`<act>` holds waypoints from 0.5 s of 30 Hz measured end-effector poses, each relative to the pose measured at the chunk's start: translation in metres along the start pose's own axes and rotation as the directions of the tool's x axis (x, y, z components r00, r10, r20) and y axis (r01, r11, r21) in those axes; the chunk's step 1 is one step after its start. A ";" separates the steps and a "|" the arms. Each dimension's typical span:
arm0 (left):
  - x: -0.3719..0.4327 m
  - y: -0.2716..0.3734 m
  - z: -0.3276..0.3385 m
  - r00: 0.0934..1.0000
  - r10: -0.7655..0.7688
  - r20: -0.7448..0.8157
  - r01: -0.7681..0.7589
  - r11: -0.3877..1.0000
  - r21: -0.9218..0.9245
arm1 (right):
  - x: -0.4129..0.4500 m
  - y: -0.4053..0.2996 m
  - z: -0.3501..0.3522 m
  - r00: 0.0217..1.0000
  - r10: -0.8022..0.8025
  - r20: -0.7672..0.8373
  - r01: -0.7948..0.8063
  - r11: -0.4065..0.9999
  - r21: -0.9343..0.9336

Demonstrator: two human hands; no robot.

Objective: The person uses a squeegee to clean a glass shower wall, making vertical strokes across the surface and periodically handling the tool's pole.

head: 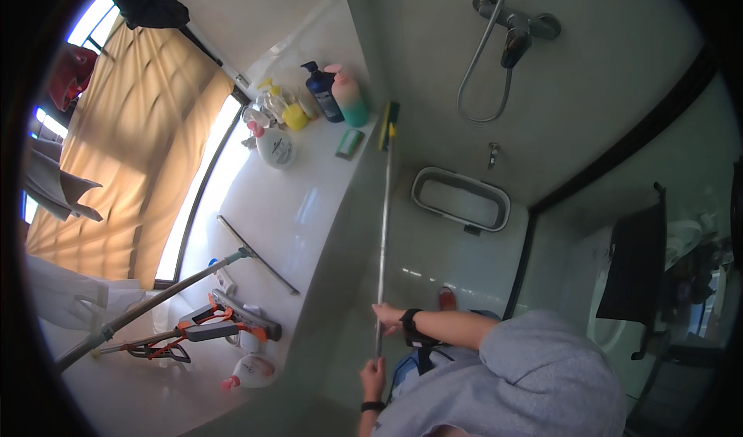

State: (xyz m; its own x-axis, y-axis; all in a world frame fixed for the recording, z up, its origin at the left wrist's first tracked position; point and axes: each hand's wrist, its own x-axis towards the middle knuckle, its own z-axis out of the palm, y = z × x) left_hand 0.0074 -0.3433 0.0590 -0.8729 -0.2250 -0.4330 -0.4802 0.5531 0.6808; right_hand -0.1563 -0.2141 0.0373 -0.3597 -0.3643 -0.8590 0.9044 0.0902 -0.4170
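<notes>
My right hand (389,319) grips the middle-lower part of a long metal pole (383,234). Below it, my left hand (372,379) is wrapped around the pole's near end. At the far end sits a yellow-and-green scrubbing head (389,126), up against the side of the white ledge near the wall corner. Both wrists wear dark bands. Right of the pole, on the shower floor, stands a grey-and-white rectangular bucket (419,189). A red slipper (447,299) shows on my foot.
The ledge (267,199) at left bears pump bottles (350,97), a green-edged sponge (349,144), a squeegee (258,254), an orange-and-grey mop (215,328) and a white bottle (252,371). A shower mixer (516,22) with looping hose juts from the wall. Glass stands at right behind a dark frame (615,141).
</notes>
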 end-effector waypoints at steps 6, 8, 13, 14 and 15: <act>-0.009 0.012 0.018 0.992 -0.063 0.107 0.041 0.980 0.195 | 0.031 0.042 -0.036 0.965 0.246 -0.087 -0.242 0.969 0.054; -0.003 0.017 0.028 0.987 -0.060 0.152 0.014 0.959 0.283 | 0.036 0.052 -0.054 0.942 0.298 -0.155 -0.285 0.953 0.102; 0.023 0.055 0.049 0.976 -0.052 0.209 -0.078 0.820 0.567 | 0.056 0.077 -0.100 0.915 0.370 -0.162 -0.337 0.921 0.196; 0.030 0.059 0.052 0.971 -0.057 0.234 -0.099 0.791 0.604 | 0.057 0.080 -0.103 0.910 0.371 -0.186 -0.309 0.904 0.295; 0.034 0.057 0.048 0.967 -0.078 0.242 -0.101 0.756 0.647 | 0.049 0.068 -0.098 0.904 0.393 -0.169 -0.331 0.893 0.305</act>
State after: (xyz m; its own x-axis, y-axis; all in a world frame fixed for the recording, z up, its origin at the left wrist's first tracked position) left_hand -0.0455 -0.2809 0.0542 -0.7861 -0.0666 -0.6145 -0.2191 0.9596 0.1763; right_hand -0.1347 -0.1352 -0.0628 -0.0087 -0.1377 -0.9904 0.9967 -0.0815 0.0026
